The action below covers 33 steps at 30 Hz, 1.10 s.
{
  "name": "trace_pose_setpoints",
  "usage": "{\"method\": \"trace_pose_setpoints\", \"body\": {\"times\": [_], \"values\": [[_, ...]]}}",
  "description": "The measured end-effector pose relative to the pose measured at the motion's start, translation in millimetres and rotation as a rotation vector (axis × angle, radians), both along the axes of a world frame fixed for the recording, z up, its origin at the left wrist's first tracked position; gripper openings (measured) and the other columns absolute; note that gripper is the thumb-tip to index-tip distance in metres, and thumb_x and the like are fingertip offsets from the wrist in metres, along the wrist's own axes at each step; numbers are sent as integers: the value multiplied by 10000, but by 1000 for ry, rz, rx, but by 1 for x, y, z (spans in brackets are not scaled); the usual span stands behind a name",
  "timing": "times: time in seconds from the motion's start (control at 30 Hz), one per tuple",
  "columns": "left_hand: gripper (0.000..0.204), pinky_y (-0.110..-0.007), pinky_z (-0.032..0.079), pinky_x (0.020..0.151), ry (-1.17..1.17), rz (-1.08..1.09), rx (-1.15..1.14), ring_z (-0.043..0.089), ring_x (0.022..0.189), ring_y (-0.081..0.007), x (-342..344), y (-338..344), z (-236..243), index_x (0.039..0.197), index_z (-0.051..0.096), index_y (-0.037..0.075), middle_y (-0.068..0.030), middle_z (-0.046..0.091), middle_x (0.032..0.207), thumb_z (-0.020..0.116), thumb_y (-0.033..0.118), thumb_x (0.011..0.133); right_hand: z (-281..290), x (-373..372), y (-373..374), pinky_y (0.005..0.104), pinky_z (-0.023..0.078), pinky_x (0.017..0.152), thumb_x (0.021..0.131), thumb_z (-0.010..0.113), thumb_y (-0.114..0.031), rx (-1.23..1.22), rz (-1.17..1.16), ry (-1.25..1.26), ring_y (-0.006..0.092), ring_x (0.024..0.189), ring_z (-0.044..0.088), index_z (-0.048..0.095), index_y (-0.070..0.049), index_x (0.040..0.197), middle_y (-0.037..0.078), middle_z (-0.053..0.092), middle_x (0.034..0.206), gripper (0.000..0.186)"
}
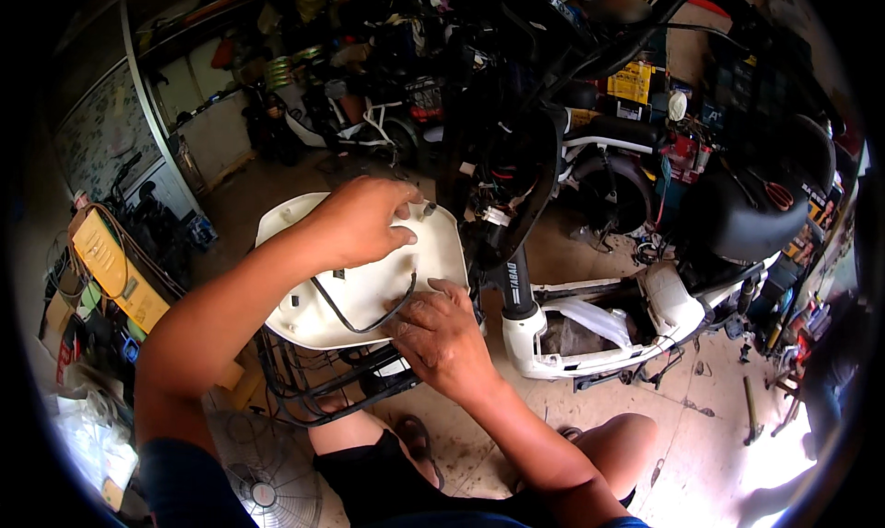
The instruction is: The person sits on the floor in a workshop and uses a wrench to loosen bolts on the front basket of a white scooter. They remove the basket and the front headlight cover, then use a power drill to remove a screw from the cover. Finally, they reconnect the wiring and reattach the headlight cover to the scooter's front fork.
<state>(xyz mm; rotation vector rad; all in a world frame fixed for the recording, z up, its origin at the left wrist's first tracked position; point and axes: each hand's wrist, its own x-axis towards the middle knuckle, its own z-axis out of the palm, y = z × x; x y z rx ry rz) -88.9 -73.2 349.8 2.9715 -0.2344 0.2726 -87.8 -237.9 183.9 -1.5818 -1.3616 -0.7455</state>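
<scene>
A shallow white plastic cover (359, 293) lies with its hollow side up on a black wire basket (286, 380) in front of me. A black cable (336, 314) curves across its inside. My left hand (369, 222) reaches over the cover to its far right part, thumb and bent fingers apart beside a small dark peg (430, 209). At the near right edge is my right hand (441, 336), its fingers curled against the cable. The back of that hand partly hides the grip and the cover's rim.
Right of the cover stands a partly stripped scooter with a white lower body (544, 348) and black seat (751, 219). A floor fan (263, 486) is at my lower left, a yellow panel (120, 265) farther left. A hammer (751, 413) lies on the floor at right.
</scene>
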Motion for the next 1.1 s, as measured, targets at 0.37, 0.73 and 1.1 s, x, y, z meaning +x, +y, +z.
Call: {"method": "trace_pose_setpoints", "body": {"times": [0.37, 0.73, 1.1], "values": [[358, -365, 552, 791, 33, -61, -58, 717, 874, -265, 25, -9, 1, 1177, 711, 10, -166, 742, 968, 719, 68, 823, -2, 0, -2, 517, 422, 1059, 749, 688, -81, 29, 16, -27, 264, 1063, 640, 722, -72, 1037, 69, 690, 1058, 290], [288, -390, 550, 745, -58, -71, 20, 705, 808, -302, 34, -7, -9, 1084, 736, -1, -180, 725, 896, 730, 109, 818, -4, -1, 1, 496, 440, 1037, 770, 761, -79, 64, -7, -13, 237, 1014, 654, 741, -104, 998, 29, 697, 1007, 230], [220, -483, 535, 791, -148, -131, 231, 677, 889, -408, 31, -10, -10, 1002, 718, 5, -199, 709, 931, 733, 172, 861, -4, -2, 1, 488, 442, 1033, 772, 758, -74, 59, 3, 1, 242, 1013, 655, 739, -106, 1000, 28, 701, 1017, 232]]}}
